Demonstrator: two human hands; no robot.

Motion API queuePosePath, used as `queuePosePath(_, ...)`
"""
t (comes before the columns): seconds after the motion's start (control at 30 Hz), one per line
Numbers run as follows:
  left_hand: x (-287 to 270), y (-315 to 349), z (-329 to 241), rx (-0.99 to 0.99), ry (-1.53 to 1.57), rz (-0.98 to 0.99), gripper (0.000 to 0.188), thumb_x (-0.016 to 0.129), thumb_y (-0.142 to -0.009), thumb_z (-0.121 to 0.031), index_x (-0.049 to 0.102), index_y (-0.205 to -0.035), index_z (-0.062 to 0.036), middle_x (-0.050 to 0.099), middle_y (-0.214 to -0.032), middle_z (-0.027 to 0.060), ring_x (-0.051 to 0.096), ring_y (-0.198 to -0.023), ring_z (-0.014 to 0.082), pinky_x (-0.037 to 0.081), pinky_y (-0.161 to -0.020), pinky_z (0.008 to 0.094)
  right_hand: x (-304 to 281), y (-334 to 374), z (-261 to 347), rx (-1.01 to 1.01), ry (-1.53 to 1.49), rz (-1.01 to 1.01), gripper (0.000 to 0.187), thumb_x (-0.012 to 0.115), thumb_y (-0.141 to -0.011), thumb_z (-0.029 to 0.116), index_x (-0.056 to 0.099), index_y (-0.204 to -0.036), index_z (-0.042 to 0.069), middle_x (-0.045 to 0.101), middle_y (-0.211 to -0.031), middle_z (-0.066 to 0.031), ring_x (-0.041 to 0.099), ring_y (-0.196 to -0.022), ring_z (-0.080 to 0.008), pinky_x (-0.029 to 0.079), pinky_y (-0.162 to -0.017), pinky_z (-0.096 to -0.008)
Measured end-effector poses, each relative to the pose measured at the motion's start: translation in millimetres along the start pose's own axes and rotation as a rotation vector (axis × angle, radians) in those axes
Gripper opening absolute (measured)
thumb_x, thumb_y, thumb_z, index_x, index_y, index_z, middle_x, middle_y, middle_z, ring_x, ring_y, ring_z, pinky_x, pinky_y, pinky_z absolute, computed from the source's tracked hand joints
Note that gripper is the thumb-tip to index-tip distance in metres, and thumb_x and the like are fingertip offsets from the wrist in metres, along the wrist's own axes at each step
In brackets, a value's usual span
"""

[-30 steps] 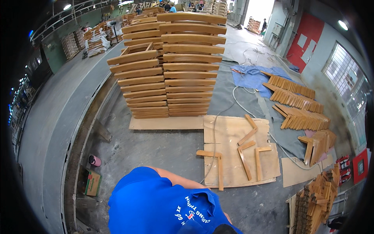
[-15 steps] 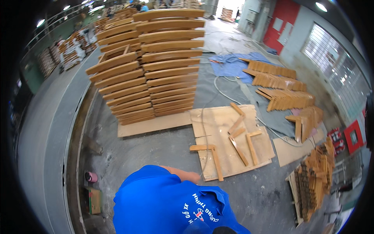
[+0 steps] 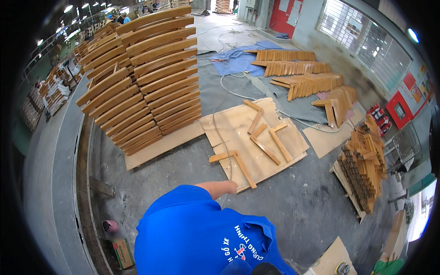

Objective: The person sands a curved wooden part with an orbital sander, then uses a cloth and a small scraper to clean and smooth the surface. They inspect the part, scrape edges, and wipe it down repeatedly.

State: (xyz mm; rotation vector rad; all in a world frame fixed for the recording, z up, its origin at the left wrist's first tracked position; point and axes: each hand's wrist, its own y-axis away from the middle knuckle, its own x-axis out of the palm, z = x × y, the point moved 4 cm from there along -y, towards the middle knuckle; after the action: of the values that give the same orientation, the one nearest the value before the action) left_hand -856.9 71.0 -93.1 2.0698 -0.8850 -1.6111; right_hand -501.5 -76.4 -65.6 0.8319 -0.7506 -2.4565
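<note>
My left hand (image 3: 227,187), at the end of a blue sleeve (image 3: 176,206), reaches to the near left corner of a flat tan board (image 3: 215,137) on the floor. Its fingers are hidden, so whether it grips the thin grey hose (image 3: 219,135) passing there is unclear. Just beyond the hand, an L-shaped varnished wooden piece (image 3: 243,167) overhangs the board's left edge. Three similar angled pieces lie farther along: one at the back (image 3: 259,114), one in the middle (image 3: 265,149) and one to the right (image 3: 280,142). My right hand is out of view.
A tall stack of curved wooden slat frames (image 3: 160,82) stands left. Rows of angled pieces (image 3: 307,82) lie on sheeting at right, near a loaded pallet (image 3: 362,169). A pink container (image 3: 110,226) and a carton (image 3: 123,253) sit lower left. A green sleeve (image 3: 389,267) shows lower right.
The view has swung right and downward, bringing the green sleeve and a lower-right board into sight. My left hand is nearer the board's corner. The wooden pieces appear unmoved.
</note>
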Motion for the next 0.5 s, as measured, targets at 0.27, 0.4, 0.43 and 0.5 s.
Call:
queuePosePath(0.27, 57, 41, -183, 0.429, -0.013, 0.032, 0.031, 0.062, -0.082, -0.032, 0.066, -0.103, -0.0094, 0.067, -0.101, 0.0173, 0.062, -0.098, 0.0349, 0.049, -0.083, 0.0452, 6, 118, -132, 0.016, -0.264, -0.29, 0.035, 0.066, -0.086, 0.031, 0.066, -0.111, 0.006, 0.067, -0.103, -0.017, 0.063, -0.093, -0.023, 0.049, -0.082, -0.0353)
queuePosePath(0.4, 127, 53, -205, 0.504, -0.192, 0.205, 0.032, 0.062, -0.083, -0.032, 0.066, -0.102, -0.007, 0.067, -0.104, 0.0177, 0.062, -0.099, 0.0355, 0.048, -0.085, 0.0459, 24, 189, -171, -0.107, -0.431, -0.445, 0.034, 0.066, -0.086, 0.03, 0.066, -0.11, 0.006, 0.067, -0.102, -0.0164, 0.063, -0.091, -0.0222, 0.049, -0.081, -0.035)
queuePosePath(0.43, 142, 50, -202, 0.485, -0.251, 0.256, 0.032, 0.061, -0.084, -0.032, 0.067, -0.102, -0.0062, 0.067, -0.102, 0.0186, 0.062, -0.098, 0.036, 0.048, -0.085, 0.0466, 25, 209, -172, -0.128, -0.477, -0.497, 0.033, 0.067, -0.086, 0.03, 0.067, -0.11, 0.006, 0.067, -0.101, -0.0163, 0.064, -0.091, -0.022, 0.049, -0.081, -0.035)
queuePosePath(0.5, 165, 41, -195, 0.504, -0.398, 0.392, 0.033, 0.056, -0.087, -0.031, 0.067, -0.099, -0.0023, 0.068, -0.093, 0.0187, 0.064, -0.094, 0.0327, 0.049, -0.081, 0.0434, 18, 253, -172, -0.117, -0.523, -0.655, 0.016, 0.07, -0.083, 0.018, 0.068, -0.087, 0.003, 0.066, -0.073, -0.0097, 0.059, -0.066, -0.0143, 0.048, -0.064, -0.03)
